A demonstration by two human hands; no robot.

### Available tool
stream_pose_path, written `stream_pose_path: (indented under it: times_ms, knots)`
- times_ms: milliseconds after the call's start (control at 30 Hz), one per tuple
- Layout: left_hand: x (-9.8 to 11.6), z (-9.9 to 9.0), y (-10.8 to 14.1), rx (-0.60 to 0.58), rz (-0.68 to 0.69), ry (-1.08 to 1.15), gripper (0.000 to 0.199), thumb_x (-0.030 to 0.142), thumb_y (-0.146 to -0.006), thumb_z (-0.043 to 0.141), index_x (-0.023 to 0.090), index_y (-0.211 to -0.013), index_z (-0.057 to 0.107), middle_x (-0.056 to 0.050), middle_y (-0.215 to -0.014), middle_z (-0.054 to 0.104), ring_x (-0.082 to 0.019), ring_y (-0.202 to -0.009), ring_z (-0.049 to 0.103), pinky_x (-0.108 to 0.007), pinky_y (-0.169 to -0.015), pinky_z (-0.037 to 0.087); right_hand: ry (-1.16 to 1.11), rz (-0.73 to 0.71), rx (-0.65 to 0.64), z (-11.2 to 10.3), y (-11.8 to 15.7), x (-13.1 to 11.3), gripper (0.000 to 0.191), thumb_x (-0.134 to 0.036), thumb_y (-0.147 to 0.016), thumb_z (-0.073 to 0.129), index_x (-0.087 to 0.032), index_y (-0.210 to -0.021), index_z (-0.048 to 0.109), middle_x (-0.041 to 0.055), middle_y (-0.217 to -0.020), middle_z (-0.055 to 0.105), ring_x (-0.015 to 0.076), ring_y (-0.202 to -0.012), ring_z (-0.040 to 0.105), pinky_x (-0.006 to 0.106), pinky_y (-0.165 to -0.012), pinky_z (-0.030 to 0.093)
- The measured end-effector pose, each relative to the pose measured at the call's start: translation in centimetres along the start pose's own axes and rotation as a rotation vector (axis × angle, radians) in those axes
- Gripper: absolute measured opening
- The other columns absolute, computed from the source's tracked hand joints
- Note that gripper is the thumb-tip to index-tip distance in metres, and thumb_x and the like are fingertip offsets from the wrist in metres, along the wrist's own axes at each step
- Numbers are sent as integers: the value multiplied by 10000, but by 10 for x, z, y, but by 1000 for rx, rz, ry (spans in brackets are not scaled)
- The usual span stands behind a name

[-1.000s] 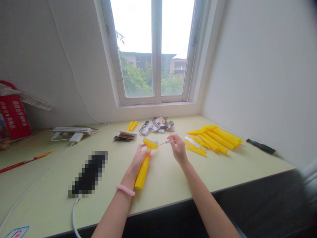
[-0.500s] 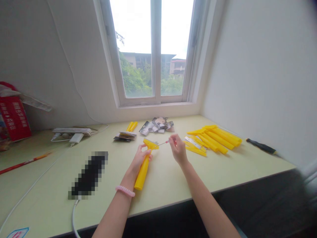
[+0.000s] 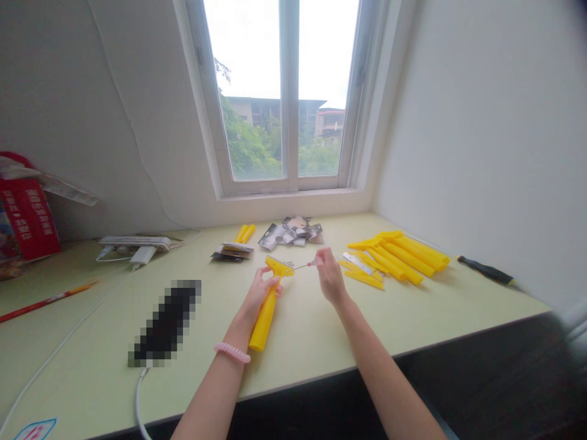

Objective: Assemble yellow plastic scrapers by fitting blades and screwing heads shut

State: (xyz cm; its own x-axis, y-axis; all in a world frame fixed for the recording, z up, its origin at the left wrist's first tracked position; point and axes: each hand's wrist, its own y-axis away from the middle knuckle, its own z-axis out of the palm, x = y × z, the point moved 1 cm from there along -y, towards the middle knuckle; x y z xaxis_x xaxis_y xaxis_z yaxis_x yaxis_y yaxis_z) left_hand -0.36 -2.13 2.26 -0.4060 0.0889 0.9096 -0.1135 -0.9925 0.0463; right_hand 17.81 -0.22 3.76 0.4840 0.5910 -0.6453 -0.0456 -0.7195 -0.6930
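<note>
My left hand is wrapped round the neck of a yellow plastic scraper, its wide head pointing away from me and its thick handle toward me. Small metal parts show at the scraper's head, too small to make out fully. In my right hand is a thin screwdriver, held in closed fingers. Its shaft points left and its tip reaches the right side of the scraper's head. To the right lie several yellow scraper handles, flat yellow strips and a metal blade.
Crumpled packages lie below the window, beside dark flat packs and short yellow pieces. A black-handled tool is by the right wall. At left are a pixelated dark object, a power strip and a red pencil-like stick.
My right hand has shifted very slightly with the screwdriver, its fingers turned a little. The scraper and my left hand stay in place.
</note>
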Motion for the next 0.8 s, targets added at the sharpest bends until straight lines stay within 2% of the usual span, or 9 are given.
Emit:
stream_pose_path:
  times_ms: [100,233,367,467,600,700,800]
  knots:
    - [1,2,1,-24,-3,15,459,172,-628,641,209,-980,349,26,-694,542,-58,-462,483,-187,-470,331,-11,27,21,0,1,-3,189,-345,-870,377,-203,-897,499,-8,-651,578,132,-557,508,236,-550,372]
    - [0,1,0,-13,-1,3,467,171,-628,641,207,-994,353,23,-693,544,-60,-461,483,-189,-470,339,-9,42,-4,0,2,-5,245,-383,-865,392,-201,-832,553,-3,-615,608,117,-474,475,226,-490,335]
    - [-1,0,-1,-12,-8,-11,460,166,-638,629,207,-1001,349,28,-678,542,-60,-461,482,-184,-467,339,7,-9,2,-2,2,-4,245,-300,-874,304,-205,-918,525,8,-708,617,148,-608,542,244,-566,376]
    - [0,1,1,-10,-2,-16,444,166,-641,624,208,-990,353,28,-685,545,-57,-464,483,-181,-470,337,11,-33,21,-2,1,-5,217,-267,-855,321,-201,-908,520,16,-727,620,160,-678,565,254,-610,402]
    - [2,3,4,-17,0,-9,434,165,-645,627,209,-980,355,18,-726,554,-56,-470,489,-185,-480,342,-38,19,74,-2,1,-9,147,-320,-842,433,-197,-858,512,-6,-642,620,118,-521,523,217,-515,383]
    - [3,5,5,-23,-11,-2,430,171,-644,634,212,-975,362,13,-746,557,-60,-479,499,-191,-489,348,-28,54,141,-2,1,-10,182,-375,-822,489,-197,-794,512,-56,-474,514,93,-392,399,205,-422,298]
    - [4,6,6,-31,-13,4,414,167,-650,630,211,-969,370,15,-743,555,-54,-480,493,-189,-498,349,-12,57,133,-2,1,-8,241,-396,-855,428,-194,-774,533,-42,-487,512,104,-420,415,217,-445,308]
